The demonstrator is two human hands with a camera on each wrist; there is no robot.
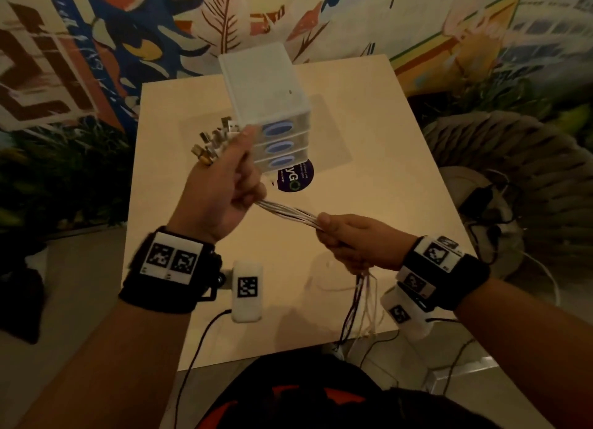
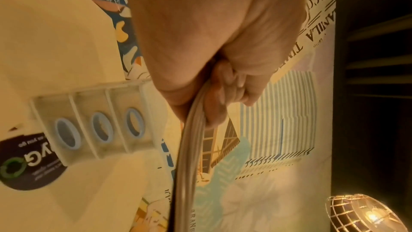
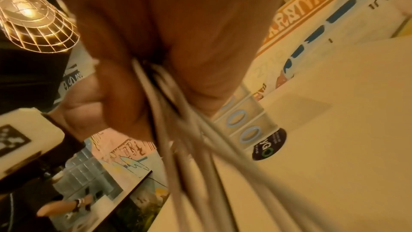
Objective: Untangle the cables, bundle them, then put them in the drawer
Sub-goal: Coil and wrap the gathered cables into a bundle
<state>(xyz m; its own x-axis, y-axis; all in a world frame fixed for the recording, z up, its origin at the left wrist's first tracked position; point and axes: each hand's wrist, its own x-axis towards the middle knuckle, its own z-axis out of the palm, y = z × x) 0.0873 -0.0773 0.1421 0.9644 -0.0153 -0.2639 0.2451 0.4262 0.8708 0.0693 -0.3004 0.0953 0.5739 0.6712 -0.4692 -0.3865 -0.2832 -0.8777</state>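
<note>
We find both hands raised above the table (image 1: 369,146), with the cables (image 1: 285,213) gathered into one bunch stretched between them; the left hand (image 1: 218,188) is closed in a fist round the bunch near its plug ends, and the connectors (image 1: 215,141) fan out above the knuckles; the left wrist view confirms the fingers (image 2: 225,84) curled tight over the grey strands (image 2: 189,147), which run flat and parallel out of the fist. The right hand (image 1: 349,239) is likewise closed round the bunch further along, nearer the body; below it the loose tails (image 1: 361,303) hang down past the table's near edge, separate and not bound; the right wrist view shows the strands (image 3: 178,130) spreading apart as they leave the grip, though that picture is blurred.

We note the drawer unit (image 1: 269,107) standing on the table beyond the left hand, white and translucent, with three drawers one above another, each with a blue oval pull (image 1: 278,128); all three appear closed. A dark round sticker (image 1: 296,180) lies on the table just in front of the unit; a small white marker block (image 1: 247,290) sits at the table's near edge, below the left wrist.
</note>
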